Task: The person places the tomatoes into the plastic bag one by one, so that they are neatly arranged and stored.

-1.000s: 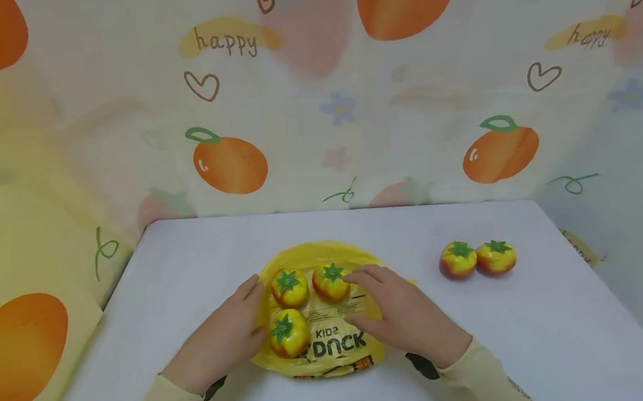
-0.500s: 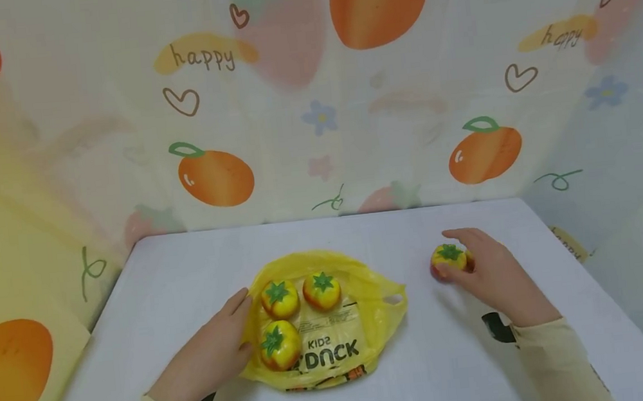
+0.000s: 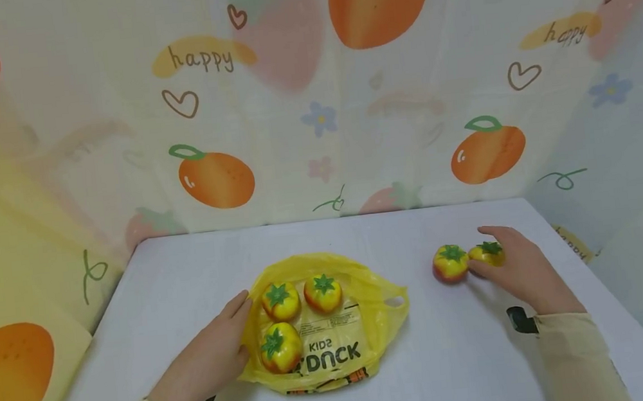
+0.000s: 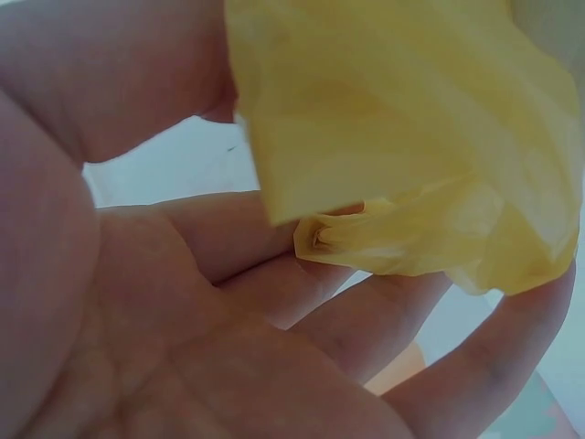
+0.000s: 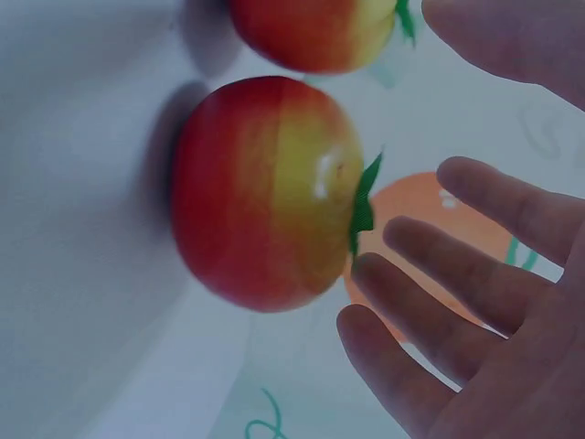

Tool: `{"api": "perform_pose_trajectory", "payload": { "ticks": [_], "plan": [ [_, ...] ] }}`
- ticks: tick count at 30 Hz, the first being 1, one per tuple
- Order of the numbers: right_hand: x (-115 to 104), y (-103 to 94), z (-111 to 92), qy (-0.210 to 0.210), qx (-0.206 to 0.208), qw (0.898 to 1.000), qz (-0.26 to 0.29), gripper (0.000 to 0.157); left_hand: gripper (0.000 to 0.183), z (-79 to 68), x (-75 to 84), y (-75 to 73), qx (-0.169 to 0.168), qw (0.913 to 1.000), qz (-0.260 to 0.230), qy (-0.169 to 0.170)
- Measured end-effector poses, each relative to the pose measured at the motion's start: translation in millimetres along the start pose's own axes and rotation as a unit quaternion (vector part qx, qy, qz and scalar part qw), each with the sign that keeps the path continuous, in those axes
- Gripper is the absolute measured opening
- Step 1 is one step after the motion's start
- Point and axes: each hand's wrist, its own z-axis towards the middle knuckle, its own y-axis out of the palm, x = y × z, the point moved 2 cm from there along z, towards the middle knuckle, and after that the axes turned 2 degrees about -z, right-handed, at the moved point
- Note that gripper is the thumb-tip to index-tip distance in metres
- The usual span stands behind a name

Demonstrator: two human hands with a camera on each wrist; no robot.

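Observation:
A yellow plastic bag (image 3: 373, 286) lies flat with dark lettering. Three red-and-yellow toy fruits with green leafy tops rest on it: one at back left (image 3: 281, 302), one at back right (image 3: 323, 294), one in front (image 3: 281, 349). My left hand (image 3: 211, 353) touches the bag's left edge, with crumpled yellow plastic (image 4: 411, 137) against its loosely bent fingers. Farther right stand two more such fruits, a left one (image 3: 450, 263) and a right one (image 3: 486, 254). My right hand (image 3: 514, 269) spreads beside the right one, fingers apart, partly covering it in the head view.
The white table (image 3: 423, 345) ends at a fruit-printed cloth backdrop (image 3: 283, 165) behind and at both sides. A looped bag handle (image 3: 395, 300) points right, toward the two separate fruits.
My right hand left the bag's right side, passed over the left separate fruit and moved on to the right one. The bag's right side has spread out; my left hand stays at its edge.

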Motion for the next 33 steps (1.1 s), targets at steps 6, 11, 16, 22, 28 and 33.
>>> {"api": "perform_pose_trajectory", "payload": {
  "ticks": [6,11,16,22,28,33],
  "plan": [
    [11,4.9,4,0.022,-0.013,1.0,0.003,0.091,0.069,0.1,1.1,-1.4,0.008,0.9999,0.007,0.008],
    [17,8.6,7,0.033,-0.024,0.999,0.01,0.094,0.067,-0.6,0.6,-1.5,0.01,0.9999,0.008,0.007],
    [20,11.1,9,0.033,-0.032,0.999,0.015,0.094,0.067,-0.8,0.2,-0.7,0.005,1.0,0.006,0.002],
    [24,15.0,11,0.038,-0.039,0.998,0.024,0.094,0.067,-0.8,0.9,-0.3,0.006,1.0,0.002,0.0],
    [26,17.7,14,0.038,-0.039,0.998,0.025,0.093,0.067,-0.7,1.8,0.3,0.009,0.9999,0.004,0.0],
    [26,18.5,15,0.039,-0.038,0.998,0.024,0.091,0.067,-0.3,1.6,1.2,0.012,0.9999,0.009,0.004]
  ]
}}
